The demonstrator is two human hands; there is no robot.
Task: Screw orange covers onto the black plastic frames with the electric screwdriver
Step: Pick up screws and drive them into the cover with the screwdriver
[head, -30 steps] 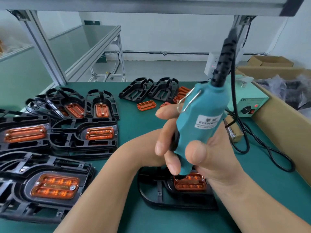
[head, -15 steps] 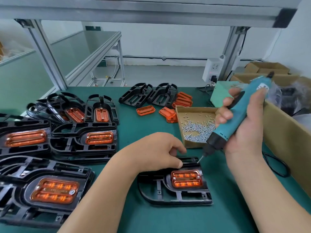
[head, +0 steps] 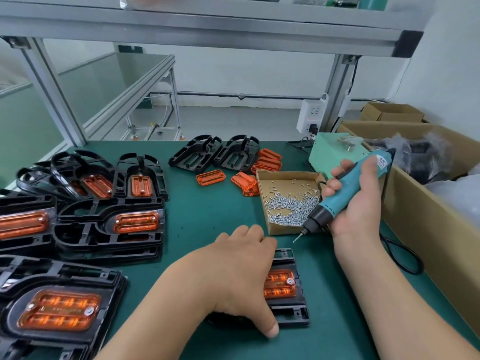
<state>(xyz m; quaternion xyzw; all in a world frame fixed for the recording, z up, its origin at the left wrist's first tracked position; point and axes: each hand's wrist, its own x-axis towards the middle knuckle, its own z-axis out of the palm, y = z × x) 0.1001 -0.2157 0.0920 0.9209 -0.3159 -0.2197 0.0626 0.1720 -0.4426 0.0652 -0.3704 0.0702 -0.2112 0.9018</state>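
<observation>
A black plastic frame (head: 293,311) lies on the green table near me, with an orange cover (head: 279,284) seated in it and a screw head showing at the cover's right end. My left hand (head: 241,276) grips this frame from above, thumb at its near edge, hiding its left half. My right hand (head: 355,203) holds the teal electric screwdriver (head: 345,193) tilted, bit pointing down-left, its tip in the air just past the frame's far right corner. Loose orange covers (head: 262,165) and two bare frames (head: 215,154) lie at the back.
An open cardboard box of screws (head: 291,203) sits right of centre. Several assembled frames (head: 109,229) are stacked at the left. A green power unit (head: 335,152) and large cardboard cartons (head: 428,229) line the right edge; the screwdriver's cable (head: 400,258) loops on the mat.
My right hand lifted the screwdriver off the cover and swung it right, over the screw box. My left hand shifted from steadying the frame's top to gripping across it.
</observation>
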